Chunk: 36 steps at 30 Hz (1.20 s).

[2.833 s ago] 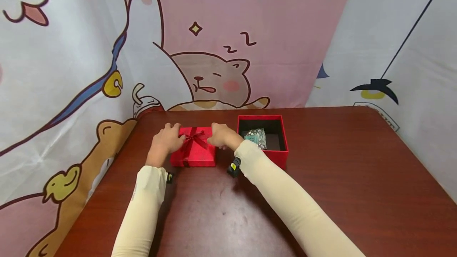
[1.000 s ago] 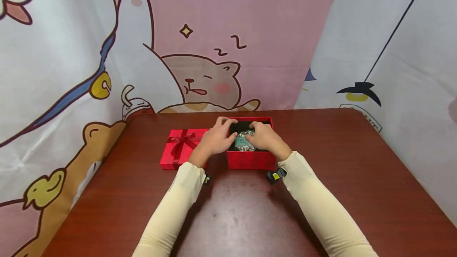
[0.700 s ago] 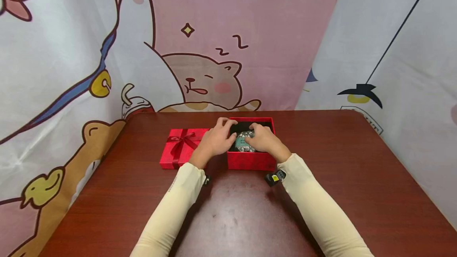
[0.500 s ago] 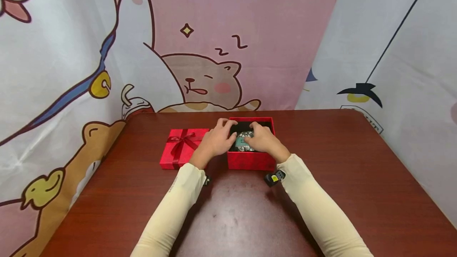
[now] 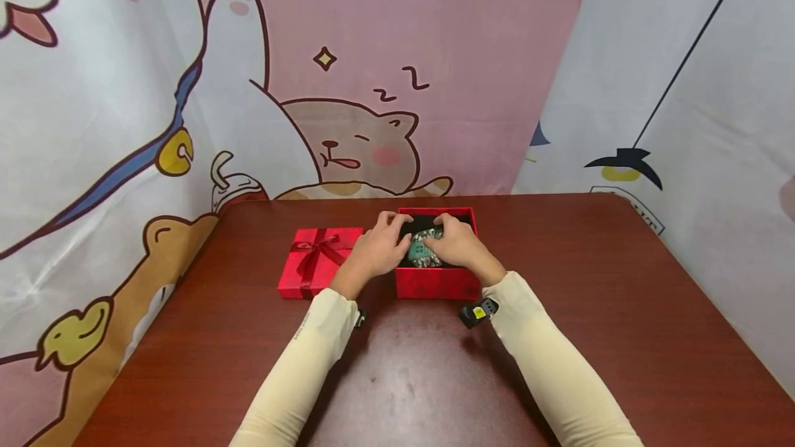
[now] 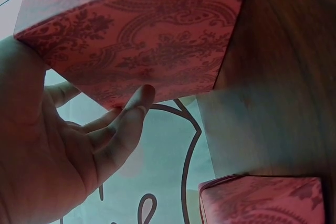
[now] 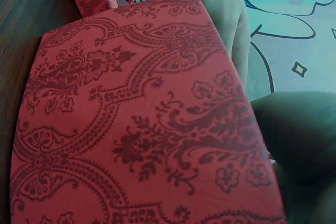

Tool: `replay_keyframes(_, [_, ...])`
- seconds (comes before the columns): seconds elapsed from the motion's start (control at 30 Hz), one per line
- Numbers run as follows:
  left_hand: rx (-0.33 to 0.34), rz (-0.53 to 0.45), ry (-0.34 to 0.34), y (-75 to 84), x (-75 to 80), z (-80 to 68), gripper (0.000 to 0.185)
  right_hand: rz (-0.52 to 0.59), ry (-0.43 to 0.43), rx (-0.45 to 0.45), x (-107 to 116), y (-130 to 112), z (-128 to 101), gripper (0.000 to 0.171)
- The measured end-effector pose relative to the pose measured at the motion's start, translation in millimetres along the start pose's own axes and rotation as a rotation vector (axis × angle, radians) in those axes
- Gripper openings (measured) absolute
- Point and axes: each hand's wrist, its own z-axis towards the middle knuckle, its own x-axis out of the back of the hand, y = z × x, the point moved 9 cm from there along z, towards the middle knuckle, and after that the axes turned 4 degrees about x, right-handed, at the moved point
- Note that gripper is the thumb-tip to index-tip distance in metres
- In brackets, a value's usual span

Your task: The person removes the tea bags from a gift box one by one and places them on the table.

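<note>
At the table's twelve o'clock, inside the open red box [image 5: 437,280], both hands hold a small teal packet [image 5: 420,251]: left hand [image 5: 375,252] at nine o'clock, right hand [image 5: 456,247] at three. Lift it level, fingertips under both edges, clear of the walls.
</note>
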Motion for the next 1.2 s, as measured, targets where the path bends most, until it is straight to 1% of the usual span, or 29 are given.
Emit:
replay_keyframes(0.2, [-0.001,0.012,0.009,2.1,0.9,-1.1,0.041,0.006,-0.011,0.067,-4.3,-4.7,2.4,0.043])
replay_keyframes(0.37, [-0.002,0.009,0.003,3.5,-3.5,-1.6,0.040,0.004,-0.017,0.099,-6.7,-7.2,1.2,0.034])
replay_keyframes(0.5, [0.019,-0.004,0.001,1.9,-6.9,-2.8,0.039,0.026,-0.018,0.097,-9.9,-6.7,1.3,0.030])
replay_keyframes(0.6, [0.045,-0.003,0.018,-0.5,-7.0,-4.7,0.039,0.052,-0.028,0.105,-15.8,-8.3,3.6,0.030])
replay_keyframes(0.73, [0.068,-0.005,0.038,-1.7,-6.6,-8.2,0.039,0.061,-0.030,0.124,-22.2,-13.8,8.2,0.031])
replay_keyframes(0.93, [0.063,-0.041,0.080,1.0,-1.7,-9.9,0.041,0.049,-0.005,0.081,-19.1,-16.8,10.7,0.031])
replay_keyframes(1.1, [0.069,-0.058,0.095,0.6,-1.6,-10.1,0.042,0.104,0.001,0.064,-15.9,-13.1,9.3,0.034])
replay_keyframes(1.2, [0.075,-0.049,0.094,0.3,-1.3,-9.7,0.043,0.136,0.010,0.063,-9.4,-11.7,7.3,0.034])
